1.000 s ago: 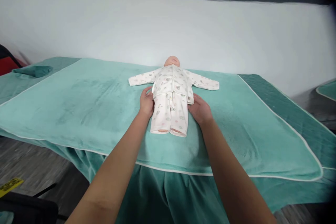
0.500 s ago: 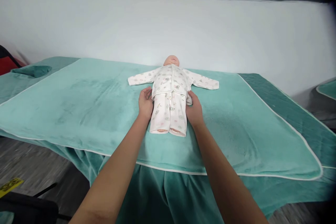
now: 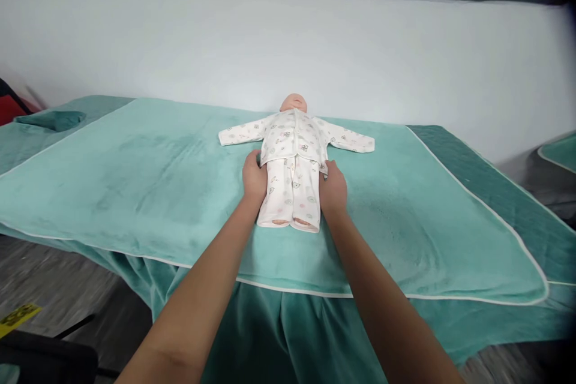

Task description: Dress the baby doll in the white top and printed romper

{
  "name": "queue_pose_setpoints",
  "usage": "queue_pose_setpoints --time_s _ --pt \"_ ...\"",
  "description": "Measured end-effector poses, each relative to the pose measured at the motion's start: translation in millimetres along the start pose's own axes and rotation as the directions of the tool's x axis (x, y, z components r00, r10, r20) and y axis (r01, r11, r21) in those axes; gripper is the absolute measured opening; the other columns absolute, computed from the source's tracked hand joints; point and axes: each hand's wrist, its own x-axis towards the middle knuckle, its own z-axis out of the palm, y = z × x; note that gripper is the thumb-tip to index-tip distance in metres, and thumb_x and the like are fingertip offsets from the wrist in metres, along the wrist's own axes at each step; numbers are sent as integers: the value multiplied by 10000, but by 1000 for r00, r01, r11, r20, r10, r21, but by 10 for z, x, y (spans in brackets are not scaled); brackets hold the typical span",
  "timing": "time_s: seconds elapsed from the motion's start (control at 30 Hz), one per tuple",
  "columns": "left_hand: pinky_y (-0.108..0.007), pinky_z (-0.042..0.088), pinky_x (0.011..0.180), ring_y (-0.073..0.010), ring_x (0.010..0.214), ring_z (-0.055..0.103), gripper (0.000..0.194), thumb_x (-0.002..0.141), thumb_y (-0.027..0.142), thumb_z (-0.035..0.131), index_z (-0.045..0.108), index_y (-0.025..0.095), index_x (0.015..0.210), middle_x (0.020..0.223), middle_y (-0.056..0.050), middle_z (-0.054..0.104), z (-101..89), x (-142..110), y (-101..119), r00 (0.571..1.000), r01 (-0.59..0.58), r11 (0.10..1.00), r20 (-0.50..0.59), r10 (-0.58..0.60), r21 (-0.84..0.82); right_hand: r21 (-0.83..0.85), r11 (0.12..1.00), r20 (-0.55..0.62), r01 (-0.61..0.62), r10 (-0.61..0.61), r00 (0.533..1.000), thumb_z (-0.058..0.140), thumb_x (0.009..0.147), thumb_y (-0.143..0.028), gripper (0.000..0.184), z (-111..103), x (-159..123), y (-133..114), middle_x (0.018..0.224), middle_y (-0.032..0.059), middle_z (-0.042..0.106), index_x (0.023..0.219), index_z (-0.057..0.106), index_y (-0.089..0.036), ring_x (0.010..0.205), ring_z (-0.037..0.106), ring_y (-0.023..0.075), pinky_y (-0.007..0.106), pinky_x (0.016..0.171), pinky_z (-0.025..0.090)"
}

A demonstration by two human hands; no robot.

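A baby doll point(image 3: 294, 103) lies on its back, head toward the wall. It wears a white printed jacket point(image 3: 288, 137), sleeves spread to both sides, and matching trousers point(image 3: 278, 195). My left hand point(image 3: 254, 177) is closed at the doll's left-of-view hip, just at the jacket's lower edge, with its fingertips partly tucked behind the cloth. On the opposite hip my right hand point(image 3: 333, 189) is closed as well, gripping beside the jacket's bottom corner and trouser side. The doll's feet are mostly covered by the trouser legs.
A light green padded sheet point(image 3: 157, 180) with white piping covers the table, over a darker green cloth point(image 3: 499, 183) hanging down in front. A white wall point(image 3: 270, 48) rises behind. A folded green cloth point(image 3: 54, 120) lies far left; a black object point(image 3: 49, 360) stands lower left.
My left hand has moved slightly right, closer against the doll's hip, and its fingers have gone further behind the clothing. My right hand has closed in at the jacket's corner.
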Motion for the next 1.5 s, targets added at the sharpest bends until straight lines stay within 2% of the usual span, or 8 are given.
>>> queue_pose_setpoints --time_s 0.1,0.2,0.4,0.6,0.73,0.97,1.23,1.5 --pt "-456 443 1056 -299 1172 606 353 843 192 567 619 210 1191 1224 -98 691 18 32 -10 999 -29 996 -10 30 80 -78 996 -11 -44 43 999 427 897 -252 466 16 32 -13 1411 197 557 1323 564 -120 1368 434 321 513 1124 337" --pt "-482 388 1110 -315 1251 557 341 873 188 526 616 204 1202 1270 -109 673 27 49 -32 998 -44 995 -31 47 84 -88 993 -18 -75 73 997 412 929 -312 439 -17 56 -78 1323 195 616 1288 589 -134 1289 491 329 499 1050 392" --pt "-432 471 998 -283 1079 639 298 980 311 397 674 209 1023 1026 -85 729 -3 21 -19 993 -116 993 -9 116 -9 9 992 -36 -128 128 991 274 976 -381 486 -115 37 -176 1134 130 708 1198 670 -210 1034 600 310 409 858 447" --pt "-422 482 1006 -265 1123 628 307 965 304 417 672 217 1113 1098 -63 728 0 24 -48 997 -70 992 -41 66 -106 56 988 -64 -143 147 987 279 966 -388 511 -118 8 -164 1140 124 719 1217 690 -219 1006 609 304 381 832 442" --pt "-445 457 1055 -278 1179 606 319 936 294 458 669 228 1166 1187 -66 711 7 31 -63 999 -36 995 -41 32 -93 61 989 -58 -137 141 988 310 956 -379 488 -101 5 -131 1175 109 714 1247 675 -238 1050 615 306 394 860 458" --pt "-432 428 1108 -273 1254 575 435 872 311 574 610 240 1299 1353 -73 639 5 16 -64 999 21 998 -32 -23 -58 -29 980 -23 -196 195 981 388 862 -230 558 -69 30 -80 1370 122 620 1393 555 -198 1248 551 325 471 1028 425" --pt "-395 455 1079 -239 1234 594 412 899 333 556 597 241 1298 1350 -70 639 -21 -20 -28 1000 3 995 -21 -5 -96 42 981 -40 -192 193 980 400 943 -448 527 -84 16 -117 1348 141 634 1373 569 -195 1218 571 332 481 1012 431" --pt "-382 448 1074 -236 1266 564 429 896 408 575 594 230 1287 1362 -92 611 -27 -41 17 999 -52 990 -6 51 -129 115 974 -55 -196 203 978 417 935 -485 536 -82 15 -132 1361 135 630 1353 582 -192 1226 570 312 460 1029 419"
